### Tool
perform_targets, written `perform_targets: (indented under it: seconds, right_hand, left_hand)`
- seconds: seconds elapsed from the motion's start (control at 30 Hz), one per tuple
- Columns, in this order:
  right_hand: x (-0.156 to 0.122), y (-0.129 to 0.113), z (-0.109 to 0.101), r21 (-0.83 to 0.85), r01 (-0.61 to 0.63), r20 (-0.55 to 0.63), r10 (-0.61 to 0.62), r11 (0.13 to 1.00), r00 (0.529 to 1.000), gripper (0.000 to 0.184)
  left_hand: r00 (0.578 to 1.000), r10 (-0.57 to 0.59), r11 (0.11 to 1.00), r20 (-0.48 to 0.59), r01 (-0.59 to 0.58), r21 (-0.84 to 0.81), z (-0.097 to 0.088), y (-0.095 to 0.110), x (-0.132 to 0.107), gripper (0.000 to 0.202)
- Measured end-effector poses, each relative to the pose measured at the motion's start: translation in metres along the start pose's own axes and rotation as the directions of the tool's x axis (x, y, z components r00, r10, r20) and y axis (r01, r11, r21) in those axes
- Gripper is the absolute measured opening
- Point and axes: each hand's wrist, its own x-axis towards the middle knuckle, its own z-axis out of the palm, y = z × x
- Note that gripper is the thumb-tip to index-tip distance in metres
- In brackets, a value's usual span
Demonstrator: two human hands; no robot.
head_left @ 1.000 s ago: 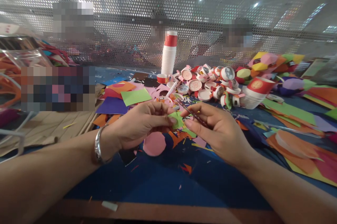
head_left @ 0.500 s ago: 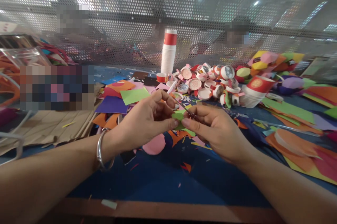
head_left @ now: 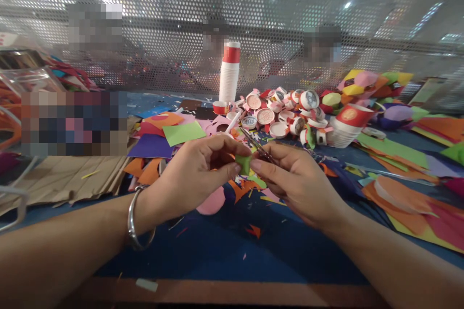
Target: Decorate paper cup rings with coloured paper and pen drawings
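My left hand [head_left: 203, 169], with a silver bangle at the wrist, pinches a small folded piece of light green paper [head_left: 243, 163] between thumb and fingers. My right hand [head_left: 297, 173] is closed around a pair of slim metal scissors [head_left: 258, 145], whose blades point up and away to the left; its fingers cover the handles. The right thumb tip is at the paper's right edge, and I cannot tell whether it touches. Below the hands, a pink paper disc [head_left: 212, 202] and orange paper scraps [head_left: 250, 189] lie on the blue tabletop [head_left: 217, 256].
Beyond my hands is a heap of cut paper-cup pieces [head_left: 266, 116], with a tall stack of cups [head_left: 228, 74] behind it. More nested cups [head_left: 350, 125] lean at the right. Coloured sheets [head_left: 183, 132] and brown cardboard [head_left: 68, 173] spread leftward. A perforated metal screen [head_left: 163, 48] stands behind.
The right hand's scissors have tilted upward and show more of their blades. The green paper has turned between the left fingers. The view has shifted slightly.
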Motion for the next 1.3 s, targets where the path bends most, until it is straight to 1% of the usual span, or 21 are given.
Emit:
perform_targets:
  seconds: [0.1, 0.17, 0.3, 0.4, 0.53, 0.63, 0.7, 0.8, 0.9, 1.07, 1.3]
  right_hand:
    - [-0.001, -0.001, -0.003, 0.011, -0.043, -0.003, 0.044, 0.999, 0.999, 0.030]
    - [-0.002, -0.002, -0.006, 0.030, -0.069, 0.008, 0.069, 0.997, 0.998, 0.032]
    - [-0.001, -0.004, -0.010, 0.043, -0.108, 0.013, 0.108, 0.993, 0.994, 0.039]
    - [0.001, -0.005, -0.012, -0.021, -0.127, 0.007, 0.127, 0.992, 0.992, 0.043]
    - [0.001, -0.005, -0.014, -0.153, -0.159, 0.019, 0.164, 0.975, 0.986, 0.044]
    - [0.001, -0.005, -0.014, -0.201, -0.183, 0.020, 0.191, 0.962, 0.981, 0.046]
    - [0.000, -0.005, -0.014, -0.212, -0.197, 0.038, 0.210, 0.957, 0.977, 0.048]
    - [0.001, -0.005, -0.014, -0.262, -0.187, 0.073, 0.213, 0.947, 0.974, 0.049]
    - [0.001, -0.005, -0.014, -0.297, -0.177, 0.106, 0.217, 0.938, 0.970, 0.048]
    - [-0.001, -0.005, -0.013, -0.316, -0.154, 0.124, 0.202, 0.936, 0.972, 0.049]
    - [-0.001, -0.005, -0.012, -0.275, -0.146, 0.152, 0.193, 0.950, 0.969, 0.048]
  left_hand:
    - [0.999, -0.048, 0.998, -0.014, 0.047, -0.049, -0.006, 0.000, 0.004, 0.020]
    - [0.997, -0.065, 0.997, -0.032, 0.064, -0.046, -0.011, -0.001, 0.007, 0.024]
    - [0.996, -0.063, 0.998, -0.063, 0.063, -0.001, -0.021, -0.003, 0.011, 0.030]
    - [0.995, -0.055, 0.994, -0.088, 0.063, 0.084, -0.025, -0.004, 0.013, 0.031]
    - [0.992, 0.023, 0.982, -0.128, 0.002, 0.191, -0.028, -0.005, 0.015, 0.028]
    - [0.992, 0.074, 0.971, -0.105, -0.047, 0.236, -0.029, -0.007, 0.015, 0.025]
    - [0.994, 0.089, 0.964, -0.068, -0.068, 0.257, -0.028, -0.007, 0.015, 0.023]
    - [0.996, 0.086, 0.958, -0.009, -0.081, 0.277, -0.026, -0.004, 0.014, 0.021]
    - [0.997, 0.072, 0.950, 0.016, -0.074, 0.305, -0.024, -0.001, 0.013, 0.021]
    - [0.997, 0.050, 0.956, 0.051, -0.062, 0.288, -0.024, 0.002, 0.012, 0.023]
    - [0.995, 0.063, 0.949, 0.081, -0.085, 0.302, -0.024, 0.001, 0.009, 0.026]
